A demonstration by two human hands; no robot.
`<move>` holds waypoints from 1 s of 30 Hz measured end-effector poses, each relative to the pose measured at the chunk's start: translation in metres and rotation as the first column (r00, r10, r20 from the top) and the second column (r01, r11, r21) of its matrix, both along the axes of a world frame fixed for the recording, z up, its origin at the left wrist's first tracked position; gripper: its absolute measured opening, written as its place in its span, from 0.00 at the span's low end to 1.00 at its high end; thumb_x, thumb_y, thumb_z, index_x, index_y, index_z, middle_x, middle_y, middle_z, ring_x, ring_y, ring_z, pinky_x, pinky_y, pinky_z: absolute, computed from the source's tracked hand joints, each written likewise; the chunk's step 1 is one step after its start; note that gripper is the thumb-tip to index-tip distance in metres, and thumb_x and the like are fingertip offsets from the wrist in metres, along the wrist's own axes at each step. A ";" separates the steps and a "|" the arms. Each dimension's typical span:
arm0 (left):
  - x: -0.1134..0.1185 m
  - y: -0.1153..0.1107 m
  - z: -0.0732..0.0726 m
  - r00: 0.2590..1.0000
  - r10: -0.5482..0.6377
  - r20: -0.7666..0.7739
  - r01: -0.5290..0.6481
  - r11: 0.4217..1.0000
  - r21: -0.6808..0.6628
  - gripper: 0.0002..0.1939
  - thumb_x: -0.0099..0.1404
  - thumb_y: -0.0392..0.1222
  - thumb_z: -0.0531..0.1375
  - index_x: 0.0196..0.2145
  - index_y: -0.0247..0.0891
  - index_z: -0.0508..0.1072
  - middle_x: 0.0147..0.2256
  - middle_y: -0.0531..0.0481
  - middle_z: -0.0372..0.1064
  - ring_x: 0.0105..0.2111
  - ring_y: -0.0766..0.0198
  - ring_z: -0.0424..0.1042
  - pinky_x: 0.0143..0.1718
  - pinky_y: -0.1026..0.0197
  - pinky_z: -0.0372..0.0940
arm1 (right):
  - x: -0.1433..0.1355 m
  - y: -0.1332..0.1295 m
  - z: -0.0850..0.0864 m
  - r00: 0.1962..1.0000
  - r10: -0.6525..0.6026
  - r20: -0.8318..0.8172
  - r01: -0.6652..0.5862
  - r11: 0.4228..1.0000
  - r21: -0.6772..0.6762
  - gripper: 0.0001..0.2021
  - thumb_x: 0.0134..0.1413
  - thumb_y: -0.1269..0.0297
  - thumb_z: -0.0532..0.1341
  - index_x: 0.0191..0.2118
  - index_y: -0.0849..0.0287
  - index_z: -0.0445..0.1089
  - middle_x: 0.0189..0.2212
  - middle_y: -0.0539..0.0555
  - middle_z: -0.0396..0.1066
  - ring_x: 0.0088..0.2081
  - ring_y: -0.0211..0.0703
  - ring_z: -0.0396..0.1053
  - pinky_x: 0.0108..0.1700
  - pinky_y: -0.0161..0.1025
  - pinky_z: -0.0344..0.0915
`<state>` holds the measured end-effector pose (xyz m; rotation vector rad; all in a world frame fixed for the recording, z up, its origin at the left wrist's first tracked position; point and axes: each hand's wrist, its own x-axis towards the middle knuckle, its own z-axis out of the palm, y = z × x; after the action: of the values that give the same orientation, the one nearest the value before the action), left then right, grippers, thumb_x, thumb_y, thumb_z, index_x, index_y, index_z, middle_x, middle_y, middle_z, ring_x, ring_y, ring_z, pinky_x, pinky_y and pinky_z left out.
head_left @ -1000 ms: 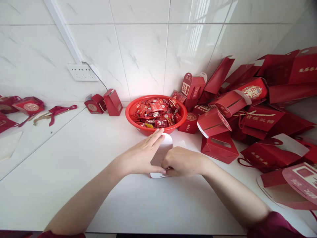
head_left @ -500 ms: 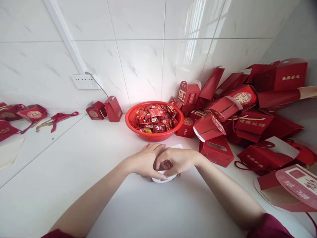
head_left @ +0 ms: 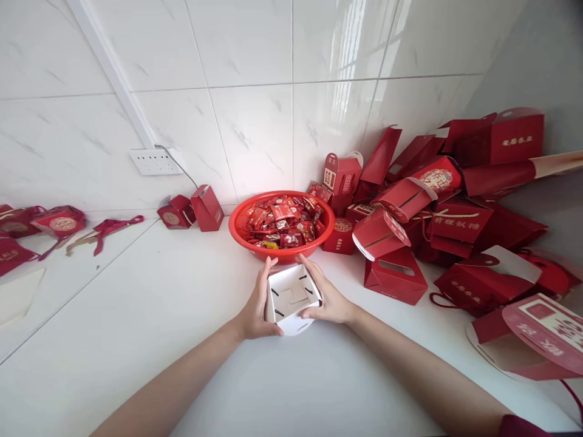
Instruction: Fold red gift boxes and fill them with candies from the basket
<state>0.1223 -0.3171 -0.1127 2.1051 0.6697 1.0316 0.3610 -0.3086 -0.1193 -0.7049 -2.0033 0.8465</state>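
Between my two hands is a small cardboard box [head_left: 291, 297], its top open and its white inside facing me. Dark slots show in its walls, and a white flap leans out toward me. My left hand [head_left: 259, 306] grips the left side, thumb at the near corner and fingers along the wall. On the opposite side my right hand [head_left: 328, 297] holds the box, with its thumb near the front flap. Just behind the box stands a red plastic basket [head_left: 237, 233] filled with red-wrapped candies [head_left: 286, 221].
A heap of red gift boxes [head_left: 396, 276] fills the right side. Two small red boxes [head_left: 207, 209] stand by the wall near a power socket [head_left: 155, 162]. Farther left lie tied red boxes [head_left: 61, 223], a ribbon [head_left: 107, 230] and a pale flat piece [head_left: 20, 297].
My hands were overlapping on top of the box; now they have moved apart to its two sides, and its inside shows. The view has shifted slightly.
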 end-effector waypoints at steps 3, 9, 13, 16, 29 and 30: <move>0.002 0.001 -0.003 0.998 -0.035 0.056 0.036 0.999 -0.022 0.70 0.48 0.67 0.68 0.70 0.48 0.23 0.69 0.35 0.30 0.67 0.33 0.40 0.65 0.31 0.40 | 0.000 -0.001 -0.007 0.997 0.019 -0.075 -0.023 0.998 -0.052 0.62 0.41 0.34 0.67 0.72 0.48 0.30 0.70 0.62 0.40 0.70 0.61 0.42 0.68 0.58 0.42; 0.008 -0.002 0.000 0.980 -0.077 0.181 0.116 0.970 -0.212 0.61 0.59 0.52 0.67 0.70 0.46 0.23 0.65 0.35 0.45 0.66 0.41 0.49 0.66 0.36 0.46 | -0.002 -0.002 -0.011 0.996 -0.014 -0.088 0.009 0.998 -0.061 0.64 0.39 0.38 0.71 0.72 0.46 0.30 0.66 0.62 0.45 0.68 0.60 0.46 0.68 0.58 0.46; 0.014 -0.006 -0.002 0.968 0.021 0.250 0.041 0.970 -0.241 0.65 0.54 0.48 0.71 0.70 0.49 0.26 0.66 0.37 0.45 0.67 0.40 0.49 0.66 0.38 0.48 | -0.006 -0.007 -0.010 0.994 -0.088 -0.066 0.088 0.996 0.006 0.60 0.44 0.39 0.69 0.72 0.49 0.30 0.64 0.63 0.48 0.66 0.60 0.50 0.66 0.59 0.50; 0.019 -0.008 -0.003 0.943 0.025 0.333 0.094 0.938 -0.335 0.68 0.52 0.48 0.73 0.69 0.52 0.23 0.66 0.38 0.47 0.66 0.40 0.51 0.65 0.39 0.51 | -0.010 -0.012 -0.009 0.990 -0.115 -0.079 0.118 0.992 0.034 0.58 0.46 0.40 0.68 0.72 0.49 0.30 0.60 0.63 0.52 0.62 0.60 0.55 0.64 0.59 0.55; 0.013 0.009 -0.006 0.971 -0.066 0.230 0.148 0.921 -0.361 0.62 0.49 0.41 0.74 0.70 0.49 0.39 0.64 0.36 0.54 0.64 0.41 0.57 0.62 0.37 0.55 | -0.001 0.004 -0.018 0.946 0.150 -0.288 -0.246 0.910 -0.334 0.68 0.40 0.52 0.75 0.70 0.44 0.18 0.67 0.61 0.48 0.66 0.52 0.53 0.66 0.55 0.51; 0.013 0.010 -0.005 0.970 -0.075 0.232 0.157 0.920 -0.360 0.62 0.50 0.41 0.74 0.70 0.49 0.38 0.64 0.36 0.53 0.64 0.42 0.56 0.62 0.38 0.55 | -0.001 0.005 -0.017 0.944 0.143 -0.299 -0.246 0.907 -0.341 0.68 0.40 0.53 0.75 0.71 0.44 0.20 0.67 0.61 0.48 0.66 0.52 0.53 0.66 0.54 0.51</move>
<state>0.1353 -0.3071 -0.1180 1.6529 0.5745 0.9600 0.3598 -0.3039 -0.1365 -0.5632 -1.7022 1.3960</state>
